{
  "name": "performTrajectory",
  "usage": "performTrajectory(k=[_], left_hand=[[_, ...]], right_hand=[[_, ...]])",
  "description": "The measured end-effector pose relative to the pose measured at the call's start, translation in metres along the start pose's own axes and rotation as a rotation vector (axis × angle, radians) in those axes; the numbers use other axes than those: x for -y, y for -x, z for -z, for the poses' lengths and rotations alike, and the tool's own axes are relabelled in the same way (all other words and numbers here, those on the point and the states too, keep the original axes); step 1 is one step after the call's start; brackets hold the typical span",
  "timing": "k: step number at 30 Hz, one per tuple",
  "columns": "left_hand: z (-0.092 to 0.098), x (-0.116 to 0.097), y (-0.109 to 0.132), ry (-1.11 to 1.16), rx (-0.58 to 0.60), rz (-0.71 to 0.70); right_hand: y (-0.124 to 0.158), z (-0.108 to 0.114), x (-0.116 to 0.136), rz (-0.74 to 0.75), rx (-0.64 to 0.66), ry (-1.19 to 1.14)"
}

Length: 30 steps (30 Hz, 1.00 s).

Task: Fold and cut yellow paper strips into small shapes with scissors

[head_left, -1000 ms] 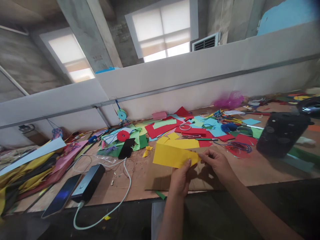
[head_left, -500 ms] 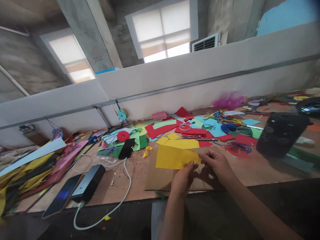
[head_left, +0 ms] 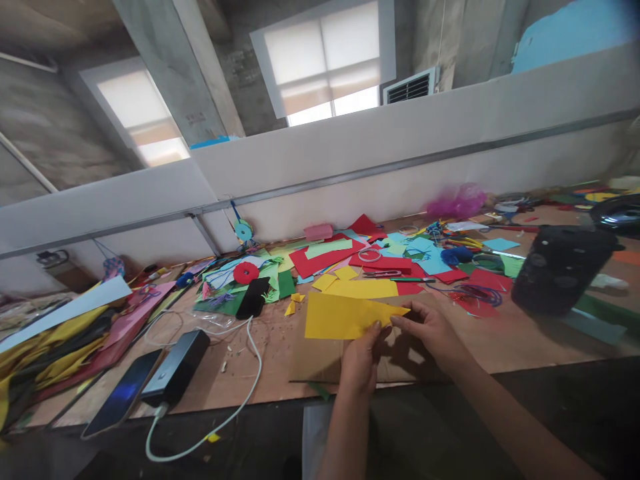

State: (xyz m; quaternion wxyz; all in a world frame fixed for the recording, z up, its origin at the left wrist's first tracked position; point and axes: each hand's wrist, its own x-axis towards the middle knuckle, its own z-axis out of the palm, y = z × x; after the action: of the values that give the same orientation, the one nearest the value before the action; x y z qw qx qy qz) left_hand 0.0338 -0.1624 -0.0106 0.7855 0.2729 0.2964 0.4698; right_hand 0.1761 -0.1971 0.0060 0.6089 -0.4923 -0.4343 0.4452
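A yellow sheet of paper (head_left: 335,319) is held up over a piece of brown cardboard (head_left: 315,363). My left hand (head_left: 363,360) pinches its lower edge, thumb on top, right of the middle. With thumb and fingers closed, my right hand (head_left: 427,330) grips the paper's right end, which tapers to a point. Just behind lie another yellow sheet (head_left: 370,288) and small yellow scraps (head_left: 295,303). Thread snips (head_left: 383,273) with red handles and a dark green pen (head_left: 413,280) rest beyond them.
A black cylinder (head_left: 563,270) stands at the right. On the left are a phone (head_left: 123,393), a power bank (head_left: 176,367) with a white cable (head_left: 260,363), and a smaller black phone (head_left: 253,298). Coloured paper and a red yarn disc (head_left: 246,272) cover the back.
The yellow paper has shifted slightly left, and its pointed right end now shows more fully. My right hand has slid down a little along that end.
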Motion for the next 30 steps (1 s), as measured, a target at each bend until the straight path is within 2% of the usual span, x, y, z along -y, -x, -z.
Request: performTrajectory(k=[4,10,16,24,30], left_hand=[[-0.0006,-0.001,0.0011,0.016,0.041,-0.033],[-0.002,-0.0033,0.0042,-0.044,0.005,0.019],[-0.0052,-0.0049,0.007,-0.034,0.007,-0.028],[-0.0075,-0.0051,0.0089,-0.089,-0.001,0.015],[-0.0093,-0.0032,0.0083,-0.073,-0.071,-0.042]], right_hand=[[-0.0011,0.0012,-0.0043,-0.001,-0.04,0.033],[-0.0018,0.0033,-0.0085,0.036,-0.084,0.095],[-0.0026,0.0037,-0.0086,0.068,-0.091,0.096],[-0.0005,0.0039,-0.009,0.085,-0.103,0.089],[0.0001,0.0025,-0.0067,0.074,-0.117,0.09]])
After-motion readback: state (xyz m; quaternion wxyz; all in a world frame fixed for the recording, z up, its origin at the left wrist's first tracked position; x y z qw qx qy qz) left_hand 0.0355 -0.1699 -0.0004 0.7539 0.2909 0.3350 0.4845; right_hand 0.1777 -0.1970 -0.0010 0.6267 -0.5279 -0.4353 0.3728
